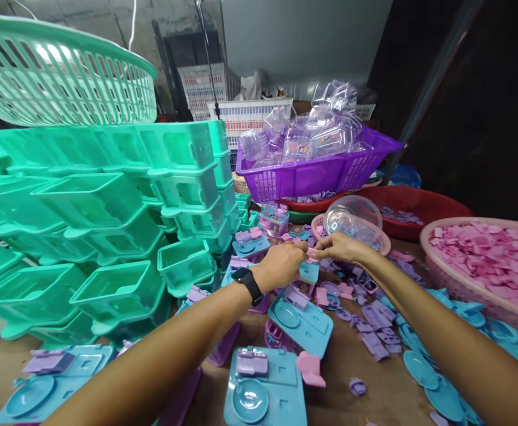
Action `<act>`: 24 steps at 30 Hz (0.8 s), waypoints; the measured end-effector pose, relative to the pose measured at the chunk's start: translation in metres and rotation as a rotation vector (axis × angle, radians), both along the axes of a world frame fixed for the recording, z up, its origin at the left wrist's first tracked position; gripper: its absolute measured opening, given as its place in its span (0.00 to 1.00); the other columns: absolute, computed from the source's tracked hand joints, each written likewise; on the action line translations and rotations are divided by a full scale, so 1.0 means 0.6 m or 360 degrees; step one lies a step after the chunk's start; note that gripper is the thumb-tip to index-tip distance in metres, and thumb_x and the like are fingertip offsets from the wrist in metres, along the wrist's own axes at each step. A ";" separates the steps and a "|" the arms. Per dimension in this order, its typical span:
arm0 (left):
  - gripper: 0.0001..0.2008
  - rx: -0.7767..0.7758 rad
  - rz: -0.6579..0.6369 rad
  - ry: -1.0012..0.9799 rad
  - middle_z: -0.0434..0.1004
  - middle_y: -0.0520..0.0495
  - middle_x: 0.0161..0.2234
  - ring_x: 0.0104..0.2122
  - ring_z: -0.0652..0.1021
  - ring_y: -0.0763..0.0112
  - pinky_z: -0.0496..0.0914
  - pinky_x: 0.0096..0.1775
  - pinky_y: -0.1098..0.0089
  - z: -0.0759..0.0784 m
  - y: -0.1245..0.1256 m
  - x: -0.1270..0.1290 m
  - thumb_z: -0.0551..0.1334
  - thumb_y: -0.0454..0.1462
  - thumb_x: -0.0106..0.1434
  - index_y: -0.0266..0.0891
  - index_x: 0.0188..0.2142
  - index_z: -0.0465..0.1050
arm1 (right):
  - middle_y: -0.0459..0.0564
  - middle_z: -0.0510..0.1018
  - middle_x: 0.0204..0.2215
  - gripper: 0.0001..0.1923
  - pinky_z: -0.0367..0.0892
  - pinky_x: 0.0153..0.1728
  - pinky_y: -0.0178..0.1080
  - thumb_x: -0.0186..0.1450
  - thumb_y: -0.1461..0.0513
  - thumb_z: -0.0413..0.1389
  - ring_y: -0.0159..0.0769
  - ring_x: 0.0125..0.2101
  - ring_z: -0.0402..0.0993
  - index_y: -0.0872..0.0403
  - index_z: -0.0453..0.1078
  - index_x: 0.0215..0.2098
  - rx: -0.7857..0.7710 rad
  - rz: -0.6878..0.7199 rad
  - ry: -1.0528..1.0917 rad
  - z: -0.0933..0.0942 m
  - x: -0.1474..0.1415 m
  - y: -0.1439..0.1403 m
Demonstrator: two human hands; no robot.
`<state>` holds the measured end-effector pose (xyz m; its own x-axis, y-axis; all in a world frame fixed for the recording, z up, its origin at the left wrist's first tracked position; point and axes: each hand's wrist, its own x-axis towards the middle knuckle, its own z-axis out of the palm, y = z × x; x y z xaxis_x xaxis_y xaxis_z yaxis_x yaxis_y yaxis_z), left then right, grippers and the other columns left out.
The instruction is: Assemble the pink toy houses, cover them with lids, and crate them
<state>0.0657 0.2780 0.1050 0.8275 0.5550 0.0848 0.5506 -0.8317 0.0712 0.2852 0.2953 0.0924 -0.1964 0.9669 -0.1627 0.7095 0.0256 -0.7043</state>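
A small pink plastic piece [313,254] is pinched between the fingertips of my right hand [343,245]. My left hand [283,263], with a black watch on the wrist, has its fingers curled against the piece's other side. Just below them is a light blue toy panel [309,272], partly covered by my fingers. Closer to me, a blue panel [305,325] carries a lilac part and a round basin. In front of it another blue panel [285,384] has a lilac part, a basin and a pink chair-shaped piece [311,368] at its edge.
Stacked green bins [183,148] rise on the left, under a green basket [63,71]. A purple basket [316,177] of clear plastic shells stands behind my hands. To the right are a pink basket [427,236] of pink parts, loose lilac parts [376,316] and blue parts [422,370].
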 end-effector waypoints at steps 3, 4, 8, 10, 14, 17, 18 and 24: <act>0.21 -0.0016 -0.0024 0.0018 0.79 0.40 0.49 0.49 0.80 0.58 0.75 0.46 0.66 0.001 0.007 -0.002 0.55 0.22 0.60 0.37 0.49 0.76 | 0.45 0.70 0.19 0.29 0.57 0.30 0.38 0.40 0.38 0.67 0.33 0.26 0.62 0.54 0.77 0.22 -0.0017 0.0002 -0.0045 -0.001 0.000 0.011; 0.21 -0.0022 -0.0030 0.0026 0.79 0.40 0.48 0.49 0.80 0.58 0.74 0.46 0.66 0.002 0.009 -0.002 0.56 0.22 0.60 0.37 0.49 0.76 | 0.44 0.69 0.18 0.28 0.56 0.29 0.38 0.39 0.39 0.67 0.33 0.25 0.61 0.54 0.76 0.21 -0.0021 0.0008 -0.0061 -0.001 -0.001 0.014; 0.23 -0.0037 -0.0055 0.0055 0.81 0.40 0.45 0.47 0.81 0.58 0.74 0.43 0.68 0.003 0.013 -0.006 0.57 0.22 0.59 0.37 0.51 0.74 | 0.44 0.67 0.17 0.29 0.57 0.28 0.38 0.40 0.37 0.65 0.34 0.25 0.62 0.53 0.73 0.20 -0.0018 0.0054 -0.0048 -0.006 -0.005 0.010; 0.24 -0.0043 -0.0063 0.0063 0.81 0.41 0.45 0.46 0.82 0.59 0.74 0.42 0.68 0.001 0.013 -0.007 0.56 0.22 0.58 0.37 0.52 0.74 | 0.44 0.70 0.20 0.31 0.60 0.29 0.38 0.43 0.34 0.62 0.34 0.26 0.64 0.53 0.71 0.22 0.0052 0.0039 -0.0007 -0.012 -0.012 -0.001; 0.27 -0.0078 -0.0076 0.0048 0.81 0.42 0.47 0.44 0.82 0.58 0.76 0.42 0.67 -0.001 0.017 -0.006 0.56 0.21 0.55 0.37 0.52 0.75 | 0.49 0.75 0.28 0.27 0.65 0.36 0.40 0.51 0.38 0.61 0.39 0.32 0.69 0.52 0.67 0.28 0.0298 -0.0156 -0.0032 -0.018 -0.033 -0.031; 0.29 -0.0099 -0.0099 -0.0064 0.80 0.43 0.51 0.48 0.81 0.61 0.75 0.48 0.67 0.001 0.019 -0.003 0.56 0.20 0.53 0.38 0.52 0.76 | 0.54 0.78 0.34 0.23 0.65 0.44 0.45 0.54 0.43 0.61 0.45 0.38 0.72 0.52 0.68 0.35 0.0496 -0.0423 -0.0150 -0.010 -0.034 -0.073; 0.30 -0.0095 -0.0092 -0.0126 0.78 0.42 0.52 0.50 0.80 0.61 0.74 0.50 0.66 0.002 0.017 -0.004 0.56 0.20 0.53 0.37 0.54 0.75 | 0.55 0.79 0.37 0.21 0.65 0.46 0.47 0.57 0.44 0.60 0.47 0.41 0.73 0.51 0.68 0.37 0.0551 -0.0505 -0.0186 -0.007 -0.030 -0.096; 0.28 -0.0041 0.0013 -0.0657 0.77 0.39 0.46 0.47 0.79 0.59 0.74 0.49 0.62 0.019 -0.038 -0.068 0.53 0.20 0.56 0.32 0.54 0.77 | 0.53 0.83 0.37 0.21 0.71 0.42 0.49 0.59 0.42 0.56 0.51 0.39 0.78 0.47 0.79 0.36 0.0401 -0.0344 -0.0277 -0.048 0.000 -0.302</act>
